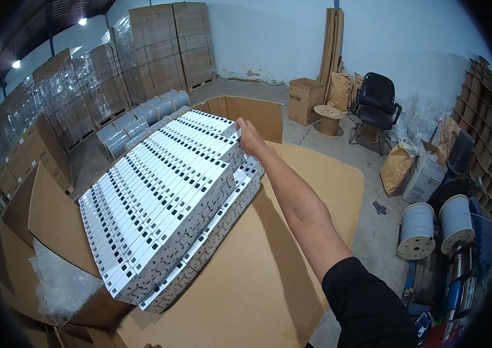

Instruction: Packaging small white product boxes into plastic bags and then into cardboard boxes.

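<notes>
Long white slotted pieces (159, 180) with dark square openings stand packed side by side in tight rows. Beneath them is a second layer (214, 246) of similar pieces, and patterned cut-outs show along the near side of both. The stack rests on a large flat cardboard sheet (257, 267). My right arm reaches across the sheet, and my right hand (250, 138) is closed around a white piece at the stack's far right corner; its fingertips are partly hidden. Of my left hand (153, 346), only a sliver of fingertips shows at the lower edge.
An open carton (63, 220) with clear plastic film (63, 281) stands at the left. Behind are wrapped cable reels (141, 122) and tall wrapped cartons (147, 52). To the right are a black chair (376, 107), a paper sack (398, 168) and white cable spools (417, 229).
</notes>
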`<action>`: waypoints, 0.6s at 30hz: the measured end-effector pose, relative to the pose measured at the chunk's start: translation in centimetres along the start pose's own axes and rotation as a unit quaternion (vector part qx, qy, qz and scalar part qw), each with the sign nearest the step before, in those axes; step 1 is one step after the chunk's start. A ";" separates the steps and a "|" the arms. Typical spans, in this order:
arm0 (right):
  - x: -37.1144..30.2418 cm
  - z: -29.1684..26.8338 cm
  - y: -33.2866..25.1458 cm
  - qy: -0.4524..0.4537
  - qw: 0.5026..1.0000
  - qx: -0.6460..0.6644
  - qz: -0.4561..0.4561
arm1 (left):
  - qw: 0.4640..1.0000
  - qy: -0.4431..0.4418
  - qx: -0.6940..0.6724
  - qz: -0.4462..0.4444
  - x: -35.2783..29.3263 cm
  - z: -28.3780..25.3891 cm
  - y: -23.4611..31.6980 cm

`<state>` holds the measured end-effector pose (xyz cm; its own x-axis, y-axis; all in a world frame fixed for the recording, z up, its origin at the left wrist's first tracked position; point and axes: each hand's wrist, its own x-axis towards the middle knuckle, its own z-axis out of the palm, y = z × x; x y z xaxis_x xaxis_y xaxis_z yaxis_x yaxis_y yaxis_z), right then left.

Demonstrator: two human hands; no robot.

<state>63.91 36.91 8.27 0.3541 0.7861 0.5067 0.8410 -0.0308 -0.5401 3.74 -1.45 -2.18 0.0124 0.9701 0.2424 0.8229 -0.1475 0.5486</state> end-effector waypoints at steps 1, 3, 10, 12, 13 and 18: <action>-0.1 -0.2 0.6 0.000 1.000 -0.008 -0.015 | 1.000 0.010 -0.014 -0.002 0.1 0.1 0.2; -0.3 -0.6 1.8 -0.003 0.999 -0.020 -0.029 | 0.999 0.017 -0.029 -0.005 0.3 -0.1 0.8; -3.0 -3.9 2.1 0.064 0.996 -0.049 -0.023 | 0.996 0.033 0.071 0.044 0.6 -0.8 1.6; -4.4 -5.3 2.3 0.100 0.993 -0.039 -0.047 | 0.995 0.031 0.077 0.054 0.4 -0.7 1.2; -5.5 -6.0 2.2 0.090 0.994 -0.035 -0.050 | 0.995 0.029 0.080 0.044 0.3 -0.4 0.6; -12.5 -9.9 -0.3 0.132 0.986 -0.008 -0.097 | 0.999 0.040 -0.023 0.009 0.0 0.2 0.6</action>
<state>63.24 21.00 8.76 0.2776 0.5894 0.7586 0.9092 0.0938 -0.4056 4.40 -1.47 -2.00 -0.0192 0.9489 0.3149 0.7955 -0.1763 0.5797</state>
